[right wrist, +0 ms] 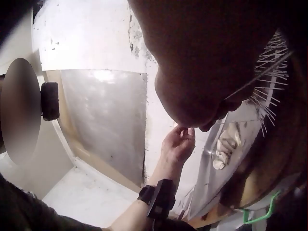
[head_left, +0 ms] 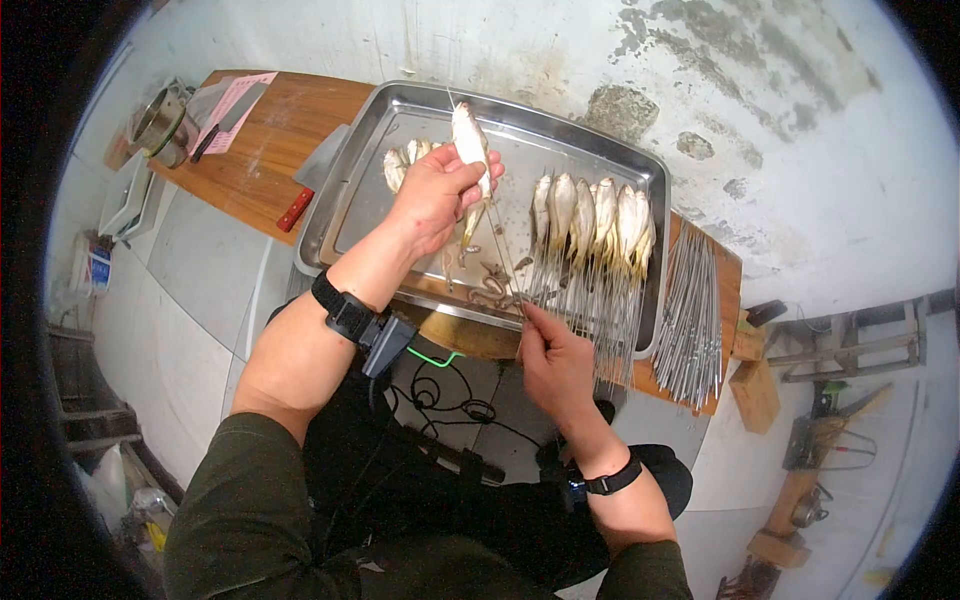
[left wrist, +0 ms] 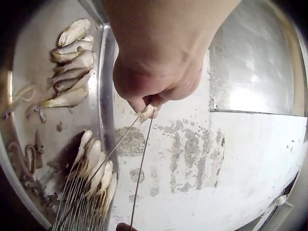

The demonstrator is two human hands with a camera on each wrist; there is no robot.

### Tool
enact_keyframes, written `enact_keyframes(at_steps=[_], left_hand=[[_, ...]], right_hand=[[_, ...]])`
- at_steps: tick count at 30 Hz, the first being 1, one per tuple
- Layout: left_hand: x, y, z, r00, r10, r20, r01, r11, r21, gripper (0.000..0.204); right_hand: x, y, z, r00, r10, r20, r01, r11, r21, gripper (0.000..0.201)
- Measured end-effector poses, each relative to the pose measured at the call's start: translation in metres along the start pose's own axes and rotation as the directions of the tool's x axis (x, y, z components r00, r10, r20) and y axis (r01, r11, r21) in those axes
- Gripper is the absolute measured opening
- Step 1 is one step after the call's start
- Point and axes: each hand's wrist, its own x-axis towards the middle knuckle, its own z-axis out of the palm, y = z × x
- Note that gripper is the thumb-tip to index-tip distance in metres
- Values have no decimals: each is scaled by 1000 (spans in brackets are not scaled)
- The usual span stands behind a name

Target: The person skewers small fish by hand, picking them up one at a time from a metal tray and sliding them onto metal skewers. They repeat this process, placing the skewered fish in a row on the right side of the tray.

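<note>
Over the metal tray (head_left: 350, 200), my left hand (head_left: 440, 195) grips a small pale fish (head_left: 468, 135), its head pointing up and away. Its tail end (left wrist: 146, 113) pokes out below the fist in the left wrist view. A thin metal skewer (head_left: 505, 255) slants from the fish to my right hand (head_left: 558, 365), whose thumb and fingers pinch its near end by the tray's front edge. A thin tip sticks out past the fish's head. Skewered fish (head_left: 600, 215) lie in a row at the tray's right, and loose fish (head_left: 397, 170) lie behind my left hand.
Bare metal skewers (head_left: 690, 310) are heaped right of the tray. Scraps of fish innards (head_left: 490, 285) lie on the tray floor. At left are a red-handled cleaver (head_left: 296, 210), a black-handled knife (head_left: 208, 143) on pink paper, and a metal pot (head_left: 165, 128). A stained wall (head_left: 620, 112) stands behind.
</note>
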Motion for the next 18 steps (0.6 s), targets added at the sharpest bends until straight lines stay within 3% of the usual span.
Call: enact_keyframes(at_steps=[18], left_hand=[[0,-2,3,999,30,-29,-29,1000,5,20]], right_hand=[[-1,-2,4,999,37,22,-38,999,15,24]])
